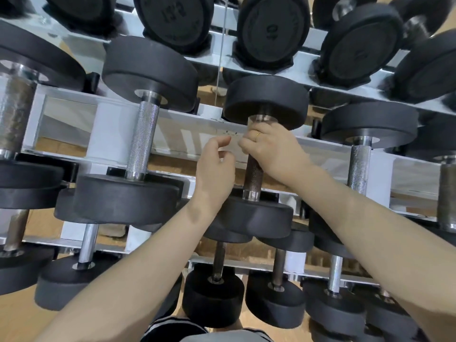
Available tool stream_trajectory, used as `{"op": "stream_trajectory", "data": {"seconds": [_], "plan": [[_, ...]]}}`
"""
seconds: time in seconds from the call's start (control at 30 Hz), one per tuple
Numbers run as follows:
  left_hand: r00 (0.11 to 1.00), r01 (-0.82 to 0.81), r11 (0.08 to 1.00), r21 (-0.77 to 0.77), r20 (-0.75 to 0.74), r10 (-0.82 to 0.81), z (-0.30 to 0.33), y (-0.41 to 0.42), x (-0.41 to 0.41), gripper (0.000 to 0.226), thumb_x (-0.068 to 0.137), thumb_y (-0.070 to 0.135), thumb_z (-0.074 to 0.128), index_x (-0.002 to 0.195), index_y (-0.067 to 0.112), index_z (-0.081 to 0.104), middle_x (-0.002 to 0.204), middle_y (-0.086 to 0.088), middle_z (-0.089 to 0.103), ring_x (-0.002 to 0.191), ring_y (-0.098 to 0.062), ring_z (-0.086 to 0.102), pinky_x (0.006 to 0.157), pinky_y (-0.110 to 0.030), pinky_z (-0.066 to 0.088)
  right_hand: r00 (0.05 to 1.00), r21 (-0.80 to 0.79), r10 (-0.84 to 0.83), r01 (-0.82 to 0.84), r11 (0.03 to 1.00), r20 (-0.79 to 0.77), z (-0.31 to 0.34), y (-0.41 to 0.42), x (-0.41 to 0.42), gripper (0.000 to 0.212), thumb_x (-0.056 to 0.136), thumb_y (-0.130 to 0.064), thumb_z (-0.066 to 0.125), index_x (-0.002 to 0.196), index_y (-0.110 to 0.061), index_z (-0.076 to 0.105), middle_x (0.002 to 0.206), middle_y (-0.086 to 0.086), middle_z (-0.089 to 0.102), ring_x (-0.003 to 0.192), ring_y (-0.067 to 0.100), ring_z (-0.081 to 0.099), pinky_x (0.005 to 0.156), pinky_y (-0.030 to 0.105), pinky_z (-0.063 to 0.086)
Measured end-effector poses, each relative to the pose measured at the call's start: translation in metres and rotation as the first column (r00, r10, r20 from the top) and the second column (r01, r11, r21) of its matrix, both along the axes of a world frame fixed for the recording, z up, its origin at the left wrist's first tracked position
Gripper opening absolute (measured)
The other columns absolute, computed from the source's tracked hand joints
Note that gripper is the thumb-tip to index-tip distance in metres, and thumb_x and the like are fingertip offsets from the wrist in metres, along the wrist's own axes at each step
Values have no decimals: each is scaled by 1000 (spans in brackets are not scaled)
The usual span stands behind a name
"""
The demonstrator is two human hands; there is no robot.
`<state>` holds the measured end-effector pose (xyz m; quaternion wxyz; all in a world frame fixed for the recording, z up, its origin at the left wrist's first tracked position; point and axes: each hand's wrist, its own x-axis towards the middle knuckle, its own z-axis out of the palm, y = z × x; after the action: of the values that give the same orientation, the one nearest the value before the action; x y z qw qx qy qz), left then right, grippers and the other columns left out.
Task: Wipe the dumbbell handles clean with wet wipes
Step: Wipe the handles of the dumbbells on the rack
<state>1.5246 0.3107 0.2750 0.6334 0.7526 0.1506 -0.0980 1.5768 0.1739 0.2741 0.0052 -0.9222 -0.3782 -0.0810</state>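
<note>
Dumbbell handle (254, 172) on the middle rack rail (187, 124) | upper end is clasped by the right hand (269, 146) | wet wipe (232, 144) is pinched by the left hand (214, 166) just beside it | open gap is left toward the neighbouring dumbbell (142, 141).

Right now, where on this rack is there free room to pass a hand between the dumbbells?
Widest gap: between the shiny handle and the dark handle, where the left hand is already. Another lies right of the right hand, before the next bright handle. The bottom row is crowded, heads nearly touching.
</note>
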Motion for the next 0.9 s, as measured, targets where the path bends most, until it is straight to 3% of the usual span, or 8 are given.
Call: {"op": "stream_trajectory", "data": {"seconds": [0.1, 0.23, 0.3, 0.37, 0.47, 0.6, 0.7, 0.9], "plan": [[1000, -10, 1000, -25, -21, 9, 2, 3, -2, 36, 93, 4, 41, 126, 16, 49, 121, 7, 51, 115, -8, 47, 102, -21, 37, 971, -38, 118, -129, 991, -209, 4, 1, -11, 5, 71, -4, 63, 71, -9, 63, 68, 7, 65, 72, 28, 63, 74, 36, 52], [999, -14, 999, -50, -46, 12, 8, 11, -3, 35, 92, 4, 41, 122, 19, 52, 115, 10, 52, 103, -2, 48, 91, -16, 37, 911, -162, 206, -277, 947, -357, 12, -6, -30, 20, 77, -8, 51, 83, -9, 69, 84, 10, 70, 85, 30, 67, 94, 43, 46], [1000, -2, 1000, -26, -30, 1, 10, 15, -3, 32, 93, 6, 43, 121, 20, 53, 114, 10, 53, 101, -1, 48, 91, -16, 38, 945, -133, 231, -266, 955, -231, 11, -9, -19, 23, 81, -9, 45, 79, -12, 68, 81, 6, 69, 83, 26, 66, 103, 35, 31], [998, 58, 998, 11, -36, -57, 9, 19, -3, 30, 93, 9, 46, 121, 18, 53, 114, 9, 54, 103, -3, 48, 92, -17, 38, 979, -88, 182, -190, 978, -93, 11, -11, -6, 27, 83, -9, 43, 75, -14, 67, 78, 4, 69, 83, 24, 66, 105, 35, 32], [964, 257, 959, 120, -108, -245, 5, 22, -8, 28, 86, 23, 62, 112, 15, 57, 108, 4, 61, 96, -7, 55, 86, -19, 42, 994, 6, 108, -108, 994, -19, 9, -9, -11, 29, 88, -9, 42, 72, -10, 67, 80, 6, 70, 90, 28, 67, 102, 36, 39], [908, 418, 872, 254, -145, -393, 3, 30, -21, 39, 69, 45, 75, 95, 19, 61, 86, 13, 63, 77, 2, 56, 65, -6, 42, 925, 129, 176, -140, 982, -338, 12, -7, -49, 29, 83, -15, 44, 80, -5, 71, 84, 10, 71, 78, 29, 67, 76, 36, 54], [907, 421, 862, 281, -132, -400, 4, 33, -22, 42, 68, 47, 75, 96, 19, 61, 87, 12, 63, 76, 2, 55, 64, -8, 42, 849, 97, 158, -126, 987, -504, 16, -12, -50, 24, 80, -9, 48, 89, -5, 70, 91, 11, 71, 80, 31, 65, 67, 42, 56], [888, 460, 845, 272, -117, -445, 3, 34, -22, 40, 72, 49, 70, 98, 21, 58, 90, 11, 61, 83, -1, 55, 69, -11, 40, 968, 85, 162, -148, 985, -190, 26, -17, -32, 29, 78, -12, 45, 79, -8, 73, 90, 8, 73, 88, 29, 69, 82, 39, 54]]}}
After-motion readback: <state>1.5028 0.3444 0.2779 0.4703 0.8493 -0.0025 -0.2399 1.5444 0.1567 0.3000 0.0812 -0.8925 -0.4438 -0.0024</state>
